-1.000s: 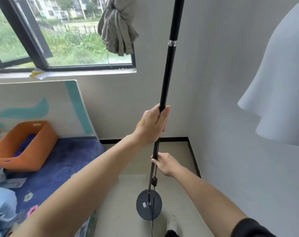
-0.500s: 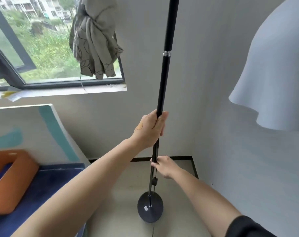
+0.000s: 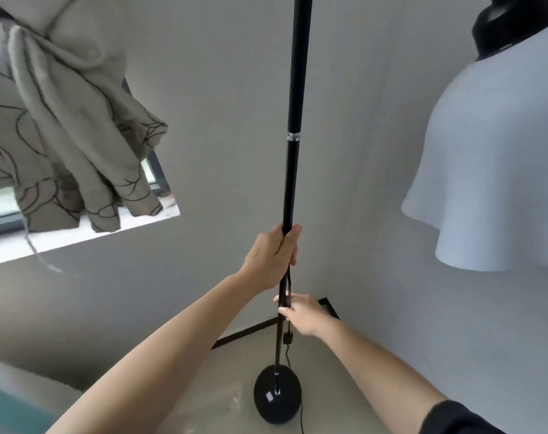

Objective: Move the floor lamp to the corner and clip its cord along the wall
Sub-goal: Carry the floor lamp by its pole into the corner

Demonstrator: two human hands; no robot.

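You've swung round toward the corner in the last second: the orange bin and blue rug that sat off to your left are gone from view, the knotted curtain [image 3: 69, 120] fills the upper left, and the dark skirting [image 3: 247, 330] where the two walls meet now sits right behind the pole. That reads as the floor lamp [image 3: 293, 183] closing in on its spot, so the move looks nearly done. The clipping hasn't begun.

Left to right now. Your left hand [image 3: 274, 256] is wrapped tight round the pole at mid-height, fingers curled shut, thumb up along the shaft. Just below it, your right hand [image 3: 300, 314] is closed round the pole too, and seems to pinch the cord [image 3: 287, 355] against it, though that's hard to confirm. The cord's inline switch [image 3: 287, 337] hangs just under that hand, and the rest trails down past the round base [image 3: 277, 399].

The base is near the floor's corner, not yet snug in it; whether it's resting or lifted, I can't tell. The white shade [image 3: 498, 170] hangs at far right, close to the right wall.
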